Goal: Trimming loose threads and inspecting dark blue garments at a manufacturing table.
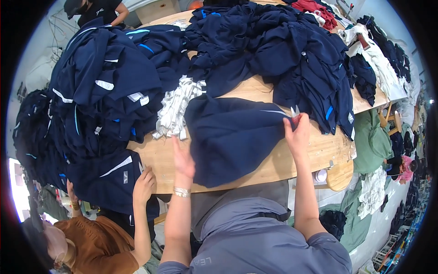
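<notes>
A navy garment piece [235, 144] lies in front of me on the wooden table, with a thin white strip near its upper right edge. My right hand [299, 134] is closed around small thread snips [296, 112] with a red handle, blades pointing up. Its thumb is at the garment's right edge; whether it also pinches the cloth I cannot tell. My left hand [183, 159] is open, fingers extended, beside the garment's left edge. Just beyond its fingertips lies a heap of white fabric strips [175, 107].
Large navy garment piles [105, 73] stand left and across the far side [292, 45] of the table [301, 160]. At my left, a co-worker in brown [98, 244] handles a navy garment [112, 176]. Another person [98, 11] stands far left. A wooden stool [340, 176] is at right.
</notes>
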A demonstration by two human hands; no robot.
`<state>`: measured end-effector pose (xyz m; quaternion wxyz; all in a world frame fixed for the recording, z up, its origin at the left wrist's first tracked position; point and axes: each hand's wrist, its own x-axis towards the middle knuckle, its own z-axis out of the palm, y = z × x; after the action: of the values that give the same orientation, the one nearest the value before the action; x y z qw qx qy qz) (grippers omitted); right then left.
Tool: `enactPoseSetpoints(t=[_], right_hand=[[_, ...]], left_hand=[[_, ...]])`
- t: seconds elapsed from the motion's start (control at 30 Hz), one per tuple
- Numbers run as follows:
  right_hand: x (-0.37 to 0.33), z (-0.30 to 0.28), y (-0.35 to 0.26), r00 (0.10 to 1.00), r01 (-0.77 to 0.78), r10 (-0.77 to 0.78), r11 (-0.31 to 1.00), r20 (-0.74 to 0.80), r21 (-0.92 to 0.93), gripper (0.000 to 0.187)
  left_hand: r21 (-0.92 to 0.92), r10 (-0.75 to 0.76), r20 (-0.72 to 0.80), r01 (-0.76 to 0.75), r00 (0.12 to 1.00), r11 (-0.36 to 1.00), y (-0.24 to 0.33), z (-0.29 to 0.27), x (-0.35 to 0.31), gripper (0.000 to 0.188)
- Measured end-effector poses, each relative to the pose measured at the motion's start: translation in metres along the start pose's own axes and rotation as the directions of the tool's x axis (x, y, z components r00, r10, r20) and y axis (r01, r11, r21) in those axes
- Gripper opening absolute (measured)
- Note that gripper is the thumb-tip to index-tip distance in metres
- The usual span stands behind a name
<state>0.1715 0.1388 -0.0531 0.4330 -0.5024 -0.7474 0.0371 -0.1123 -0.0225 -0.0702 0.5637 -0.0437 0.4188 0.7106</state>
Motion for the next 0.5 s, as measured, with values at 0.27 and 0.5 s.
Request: enactPoseSetpoints(t=[0.27, 0.5], right_hand=[[-0.052, 0.015, -0.048, 0.845, -0.489, 0.291, 0.761, 0.45, 0.426, 0.03], [-0.047, 0.004, -0.107, 0.781, -0.499, 0.082, 0.678, 0.619, 0.539, 0.028]], left_hand=[[0.084, -0.179, 0.22, 0.165, 0.959, 0.983, -0.027, -0.005, -0.017, 0.044], [0.116, -0.073, 0.253, 0.044, 0.965, 0.992, -0.023, 0.034, -0.036, 0.042]])
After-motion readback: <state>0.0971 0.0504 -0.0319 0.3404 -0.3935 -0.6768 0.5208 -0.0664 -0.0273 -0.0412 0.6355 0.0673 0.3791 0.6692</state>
